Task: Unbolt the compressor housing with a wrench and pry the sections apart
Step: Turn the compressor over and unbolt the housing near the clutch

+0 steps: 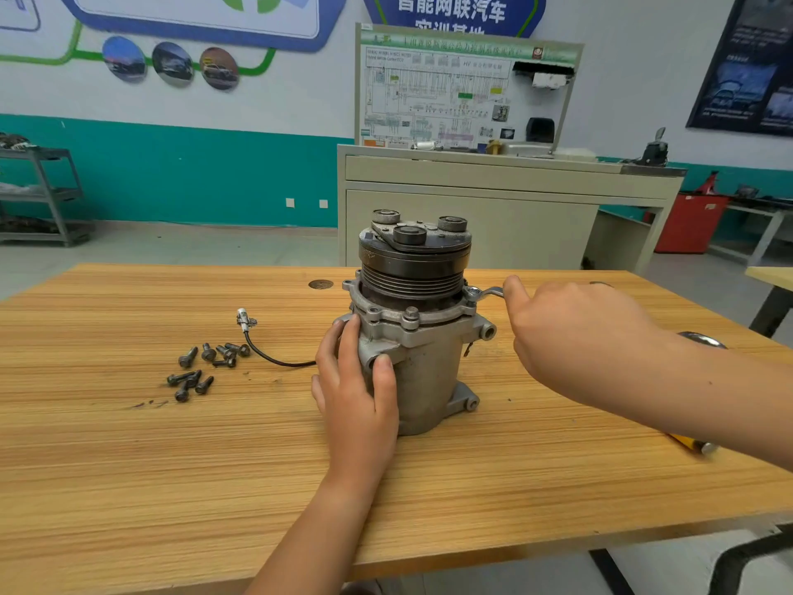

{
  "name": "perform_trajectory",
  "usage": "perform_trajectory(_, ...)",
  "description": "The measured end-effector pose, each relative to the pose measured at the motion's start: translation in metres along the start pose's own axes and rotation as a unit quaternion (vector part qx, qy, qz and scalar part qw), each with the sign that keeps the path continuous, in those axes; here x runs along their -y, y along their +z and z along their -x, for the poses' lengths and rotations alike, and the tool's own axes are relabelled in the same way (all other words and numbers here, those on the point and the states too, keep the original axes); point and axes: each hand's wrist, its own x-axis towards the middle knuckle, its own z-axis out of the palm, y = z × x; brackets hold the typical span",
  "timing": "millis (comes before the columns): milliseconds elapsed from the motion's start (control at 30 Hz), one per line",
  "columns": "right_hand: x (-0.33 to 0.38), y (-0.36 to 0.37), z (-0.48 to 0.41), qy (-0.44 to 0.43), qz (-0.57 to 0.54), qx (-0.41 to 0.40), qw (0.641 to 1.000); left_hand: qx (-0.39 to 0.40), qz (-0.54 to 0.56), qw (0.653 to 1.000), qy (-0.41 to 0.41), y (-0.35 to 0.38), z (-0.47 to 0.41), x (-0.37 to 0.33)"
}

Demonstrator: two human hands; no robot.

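Right grip (570, 332) curled round the wrench (487, 292), whose long axis I read running left to the flange bolt (471, 294); left grip (356, 380) clasps the upright compressor housing (425, 358) on the surface (128, 465).

A blue wall sign (450, 10) above the wiring-diagram board (463, 105) read "智能网联汽车"; the board's top edge cut off its lower line. "HV" stood on the diagram. The board's green header strip (467, 47) and the dark poster (746, 66) to its right were too blurred to read.
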Motion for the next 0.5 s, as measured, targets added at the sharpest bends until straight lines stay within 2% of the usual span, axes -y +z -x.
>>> perform_trajectory(300,-0.015,-0.004,-0.006,-0.049,0.042,0.022,0.998,0.0,-0.004,1.0,0.002,-0.001,0.001,-0.002)
perform_trajectory(500,-0.028,0.013,-0.017,-0.095,0.046,-0.017,0.994,-0.007,-0.011,1.0,0.011,-0.003,0.001,0.0)
